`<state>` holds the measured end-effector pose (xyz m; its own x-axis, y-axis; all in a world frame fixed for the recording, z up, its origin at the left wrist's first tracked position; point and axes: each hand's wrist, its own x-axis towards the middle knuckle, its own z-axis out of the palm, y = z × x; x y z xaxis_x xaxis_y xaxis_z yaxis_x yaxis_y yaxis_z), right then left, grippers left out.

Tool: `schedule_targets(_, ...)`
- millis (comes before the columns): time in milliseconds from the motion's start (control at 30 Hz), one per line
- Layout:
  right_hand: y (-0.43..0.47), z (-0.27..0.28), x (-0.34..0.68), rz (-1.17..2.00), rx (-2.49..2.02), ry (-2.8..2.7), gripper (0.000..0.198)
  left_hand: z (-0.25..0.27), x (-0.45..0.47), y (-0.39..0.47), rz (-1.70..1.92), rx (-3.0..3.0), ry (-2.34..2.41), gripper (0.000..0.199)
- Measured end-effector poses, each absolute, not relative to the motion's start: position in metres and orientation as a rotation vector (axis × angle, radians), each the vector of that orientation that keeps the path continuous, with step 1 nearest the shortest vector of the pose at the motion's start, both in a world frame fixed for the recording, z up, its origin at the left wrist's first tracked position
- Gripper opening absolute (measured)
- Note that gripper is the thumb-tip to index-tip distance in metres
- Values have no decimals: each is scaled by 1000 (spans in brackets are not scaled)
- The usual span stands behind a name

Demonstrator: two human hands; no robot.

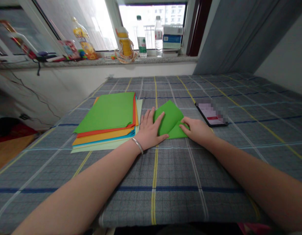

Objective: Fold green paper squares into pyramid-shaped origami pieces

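Grey plaid cloth (175,173) spreads beneath the folded green paper (169,115); its near edge runs low in the view, and a broad stretch of it lies between that edge and the paper. Another stretch goes to the far edge, below the speckled windowsill (170,60). At your left the room is narrower, because the stack of coloured paper (106,112) lies close beside your left hand (149,130).

The green paper rests between your hands and partly under them. Your left hand is spread out: the index finger and thumb lie upon the sheet, while the remaining fingers are at its left edge or past it. Your right hand (199,130) pinches the right corner of the sheet with thumb and fingers. You wear a silver bangle (137,146) on the left wrist.

Beyond your right hand, and apart from it, a smartphone (206,111) lies screen up, its display partly blurred. Farther away, two transparent plastic bottles (142,44) stand on the windowsill.
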<state>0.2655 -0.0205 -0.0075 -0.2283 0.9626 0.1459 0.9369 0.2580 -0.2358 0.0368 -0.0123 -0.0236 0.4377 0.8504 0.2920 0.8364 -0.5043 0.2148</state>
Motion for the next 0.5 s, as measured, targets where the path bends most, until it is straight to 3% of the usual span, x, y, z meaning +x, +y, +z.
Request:
schedule_targets(300, -21, -8, 265, 214, -1727, -2228, 13, -14, 41, -19, 466, 2645, 1587, 72)
schedule_targets(500, -22, -7, 263, 187, -1737, -2227, 20, -16, 44, -20, 421, 2705, 1548, 63)
